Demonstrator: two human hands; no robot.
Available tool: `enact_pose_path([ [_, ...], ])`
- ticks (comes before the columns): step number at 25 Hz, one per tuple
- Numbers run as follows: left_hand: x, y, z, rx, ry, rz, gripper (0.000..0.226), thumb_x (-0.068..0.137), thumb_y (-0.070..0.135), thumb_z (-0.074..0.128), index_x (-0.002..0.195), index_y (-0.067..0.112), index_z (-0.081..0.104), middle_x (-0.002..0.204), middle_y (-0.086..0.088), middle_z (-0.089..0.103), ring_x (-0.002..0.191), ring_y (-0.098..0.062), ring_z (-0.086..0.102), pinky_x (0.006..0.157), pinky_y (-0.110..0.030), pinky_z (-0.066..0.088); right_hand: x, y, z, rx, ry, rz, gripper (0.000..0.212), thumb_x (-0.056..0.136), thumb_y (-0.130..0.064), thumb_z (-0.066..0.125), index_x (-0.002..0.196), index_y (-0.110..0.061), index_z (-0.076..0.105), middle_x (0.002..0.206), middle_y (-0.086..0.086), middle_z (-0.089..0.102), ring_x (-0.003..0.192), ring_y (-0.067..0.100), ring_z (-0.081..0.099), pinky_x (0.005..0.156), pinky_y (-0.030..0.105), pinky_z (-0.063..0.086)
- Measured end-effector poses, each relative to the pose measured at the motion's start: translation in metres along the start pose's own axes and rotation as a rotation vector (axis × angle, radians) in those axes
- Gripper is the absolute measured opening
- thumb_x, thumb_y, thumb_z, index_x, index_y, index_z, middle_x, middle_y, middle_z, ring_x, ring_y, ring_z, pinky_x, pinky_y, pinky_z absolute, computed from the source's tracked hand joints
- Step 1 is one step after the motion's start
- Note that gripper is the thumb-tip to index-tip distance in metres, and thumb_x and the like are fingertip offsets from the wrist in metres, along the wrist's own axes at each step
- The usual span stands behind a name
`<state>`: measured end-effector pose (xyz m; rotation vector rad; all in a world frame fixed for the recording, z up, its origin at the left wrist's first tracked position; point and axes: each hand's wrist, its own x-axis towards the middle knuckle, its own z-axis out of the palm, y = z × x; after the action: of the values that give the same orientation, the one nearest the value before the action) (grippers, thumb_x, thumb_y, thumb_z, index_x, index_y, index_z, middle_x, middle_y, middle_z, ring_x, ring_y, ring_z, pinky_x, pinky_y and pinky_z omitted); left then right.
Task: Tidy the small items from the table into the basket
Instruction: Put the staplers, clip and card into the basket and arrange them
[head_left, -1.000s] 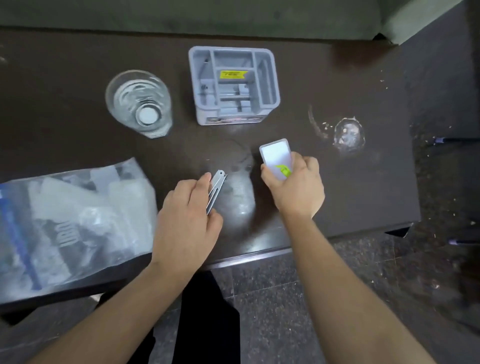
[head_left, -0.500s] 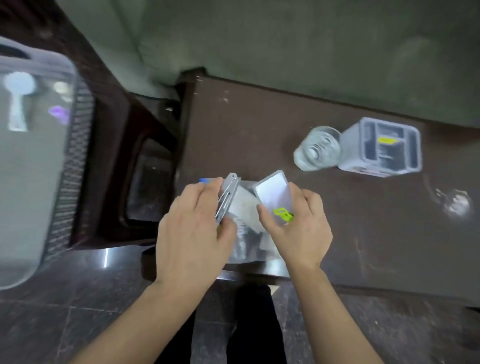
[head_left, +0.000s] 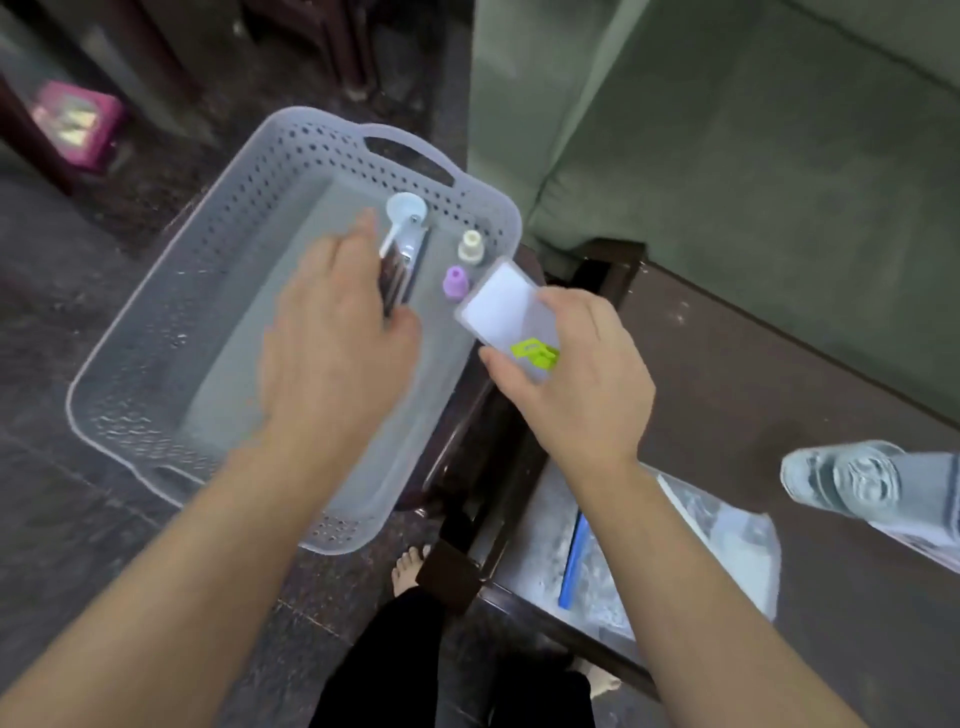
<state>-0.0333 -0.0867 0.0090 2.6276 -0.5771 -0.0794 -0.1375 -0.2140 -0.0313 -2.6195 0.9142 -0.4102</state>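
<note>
A pale perforated plastic basket (head_left: 218, 291) is seen on the dark floor, to the left of the dark surface (head_left: 753, 415). The left hand (head_left: 332, 353) is held over the basket interior, palm down. A slim metal folding tool (head_left: 402, 270) is gripped between its thumb and curled fingers (head_left: 358, 244), with the tool's far end pointing toward the basket's far wall. Whether the tool touches the basket floor cannot be told.

The right hand (head_left: 576, 379) is held at the basket's right rim, above the gap between basket and surface. A small flat white card-like case (head_left: 506, 312) with a green mark on its lower part is pinched between the thumb on the near-left edge and the fingers curled over the right edge. The case is tilted, its upper corner reaching over the basket rim.

Inside the basket, near the far right corner, three items are noted: a white plastic scoop (head_left: 408, 210) partly beside the metal tool, a cream-coloured cap-shaped piece (head_left: 471, 244), and a purple cap-shaped piece (head_left: 455, 281) just nearer than it.

On the surface, a clear plastic bag (head_left: 727, 535) with a blue strip lies at the near left end, and a clear glass (head_left: 841, 475) lies further right, at the frame edge. A pink object (head_left: 78, 124), blurred, is seen at upper left on the floor side. A bare foot (head_left: 410, 566) is visible below the basket.
</note>
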Motion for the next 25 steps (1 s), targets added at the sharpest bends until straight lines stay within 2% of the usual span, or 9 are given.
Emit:
enact_pose_path([
  [3,0.054,-0.044,0.012,0.062,-0.031,-0.107,0.049,0.082,0.013,0.053,0.130,0.015,0.043,0.122,-0.017,0.048,0.110,-0.042,0.049,0.086,-0.050,0.041,0.036,-0.039,0.010,-0.137,-0.300,-0.142,0.069,0.075,-0.057,0.067,0.131,-0.025,0.045,0.124,-0.003,0.056,0.109,0.022,0.057,0.070,0.032,0.044],
  [5,0.083,-0.062,0.024,0.060,-0.070,-0.143,0.041,0.081,0.011,0.052,0.121,0.015,0.049,0.121,-0.016,0.049,0.111,-0.039,0.050,0.088,-0.049,0.041,0.049,-0.062,0.022,-0.261,-0.371,-0.267,0.060,0.075,-0.054,0.069,0.121,-0.022,0.048,0.118,-0.001,0.058,0.104,0.023,0.059,0.057,0.028,0.035],
  [8,0.109,-0.078,0.041,0.060,-0.106,-0.138,0.038,0.081,0.008,0.052,0.118,0.016,0.051,0.122,-0.015,0.049,0.110,-0.038,0.052,0.086,-0.047,0.042,0.051,-0.085,0.047,-0.351,-0.446,-0.384,0.053,0.077,-0.045,0.072,0.116,-0.018,0.050,0.114,0.001,0.059,0.099,0.024,0.061,0.054,0.028,0.028],
  [12,0.117,-0.094,0.057,0.078,-0.126,-0.148,0.040,0.085,0.011,0.053,0.124,0.016,0.049,0.127,-0.013,0.048,0.112,-0.039,0.052,0.090,-0.048,0.042,0.051,-0.092,0.074,-0.399,-0.491,-0.358,0.051,0.081,-0.032,0.071,0.122,-0.014,0.047,0.112,0.003,0.059,0.094,0.026,0.063,0.043,0.026,0.015],
  [17,0.121,-0.098,0.063,0.077,-0.148,-0.127,0.046,0.085,0.023,0.063,0.126,0.014,0.048,0.128,-0.013,0.046,0.114,-0.038,0.050,0.092,-0.050,0.042,0.051,-0.081,0.081,-0.428,-0.555,-0.292,0.044,0.081,-0.024,0.072,0.116,-0.013,0.048,0.113,0.002,0.057,0.096,0.024,0.061,0.044,0.026,0.020],
  [20,0.114,-0.103,0.060,0.036,-0.116,-0.121,0.049,0.084,0.033,0.063,0.128,0.018,0.047,0.131,-0.012,0.045,0.118,-0.035,0.047,0.095,-0.051,0.042,0.048,-0.085,0.074,-0.412,-0.548,-0.275,0.041,0.083,-0.021,0.067,0.117,-0.014,0.045,0.115,0.003,0.052,0.102,0.024,0.057,0.057,0.030,0.034],
  [22,0.107,-0.106,0.054,0.005,-0.040,-0.090,0.043,0.086,0.025,0.057,0.128,0.018,0.050,0.131,-0.012,0.047,0.119,-0.034,0.047,0.097,-0.048,0.041,0.044,-0.101,0.074,-0.337,-0.513,-0.303,0.029,0.089,-0.015,0.051,0.118,-0.014,0.045,0.118,0.005,0.051,0.105,0.026,0.054,0.066,0.035,0.038],
  [23,0.104,-0.108,0.050,-0.015,-0.005,-0.082,0.042,0.085,0.019,0.054,0.127,0.017,0.052,0.129,-0.014,0.049,0.118,-0.033,0.048,0.096,-0.045,0.040,0.038,-0.110,0.077,-0.322,-0.471,-0.348,0.025,0.091,-0.012,0.042,0.115,-0.014,0.048,0.115,0.005,0.054,0.103,0.025,0.054,0.069,0.035,0.040],
  [25,0.098,-0.111,0.038,-0.061,0.063,-0.098,0.043,0.081,0.009,0.049,0.123,0.015,0.057,0.123,-0.015,0.054,0.112,-0.032,0.052,0.093,-0.039,0.040,0.032,-0.128,0.086,-0.325,-0.279,-0.506,0.037,0.086,-0.011,0.029,0.101,-0.017,0.062,0.097,0.001,0.062,0.090,0.021,0.059,0.072,0.034,0.044],
])
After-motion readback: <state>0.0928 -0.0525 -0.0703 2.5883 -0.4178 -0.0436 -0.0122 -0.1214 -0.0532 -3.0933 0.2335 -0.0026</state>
